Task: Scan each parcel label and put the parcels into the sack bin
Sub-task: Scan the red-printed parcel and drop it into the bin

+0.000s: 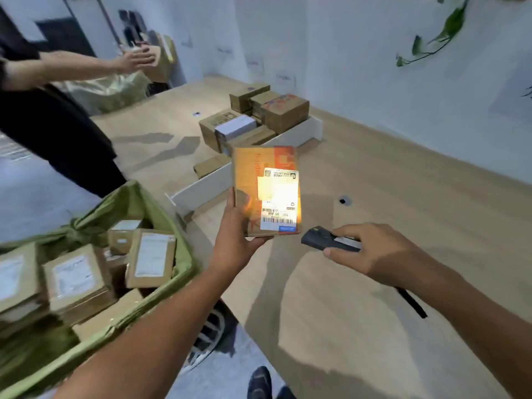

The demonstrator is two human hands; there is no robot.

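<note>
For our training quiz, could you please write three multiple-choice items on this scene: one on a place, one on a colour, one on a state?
1. The sack bin stands: A) left of the table B) on it C) right of it
2. Its lining is: A) blue B) green C) red
3. The left hand: A) hangs empty B) presses the table C) holds a parcel
1A, beside the table's left edge; 2B, green cloth over its rim; 3C, fingers grip the parcel's corner.

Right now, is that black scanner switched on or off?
On. The scanner, gripped by the right hand, points at the parcel held by the left hand, and a bright glow lights its label.
</note>
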